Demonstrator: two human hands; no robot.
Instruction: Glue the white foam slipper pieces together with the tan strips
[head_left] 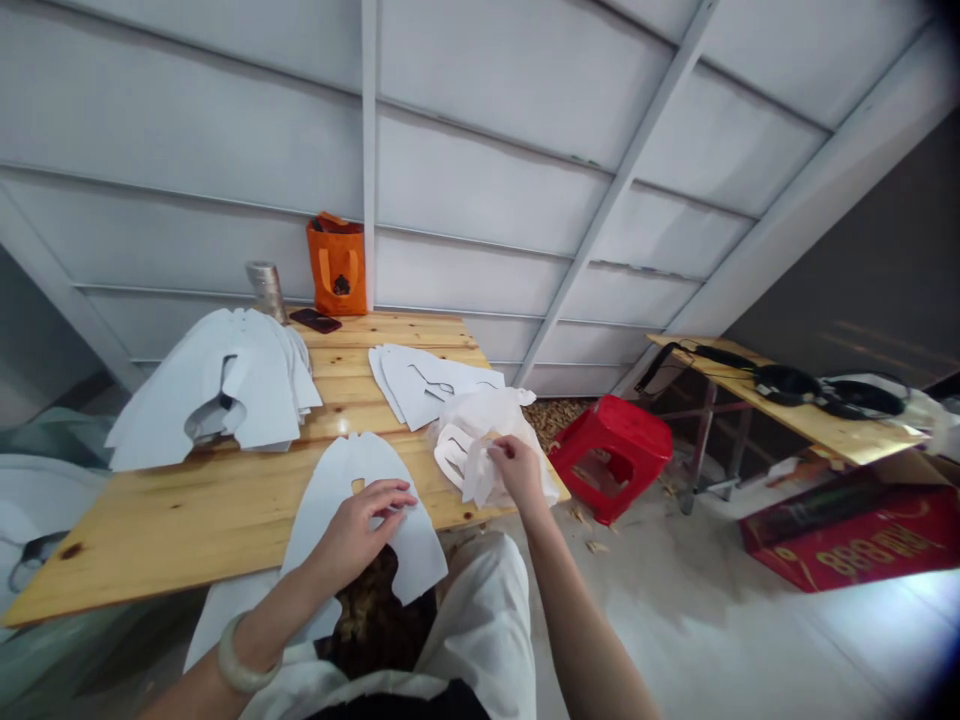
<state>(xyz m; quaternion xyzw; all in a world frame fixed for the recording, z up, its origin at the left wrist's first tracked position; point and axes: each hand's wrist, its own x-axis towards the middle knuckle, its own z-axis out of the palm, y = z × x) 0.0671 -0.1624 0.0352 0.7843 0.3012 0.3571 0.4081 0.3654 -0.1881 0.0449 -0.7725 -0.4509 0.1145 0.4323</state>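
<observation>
A white cut-out sheet (pixel 420 555) with a curved top and a notched lower edge overhangs the near side of the wooden table. My left hand (pixel 364 535) rests on it, palm down, fingers loosely bent and holding nothing. At the table's right corner lies a thin whitish plastic bag (pixel 491 410), and my right hand (pixel 516 468) pinches it between thumb and fingers. Smaller white loop-shaped pieces (pixel 448 462) stick out of the bag's left side. Behind it, other white cut-outs (pixel 405 385) lie overlapped.
A stack of white cut-outs (pixel 172 400) covers the left of the table (pixel 150 525). Towards the wall stand a phone (pixel 316 320), a roll of tape (pixel 266 288) and an orange bag (pixel 337 270). Right of the table are a red stool (pixel 619 450) and a red box (pixel 847 530).
</observation>
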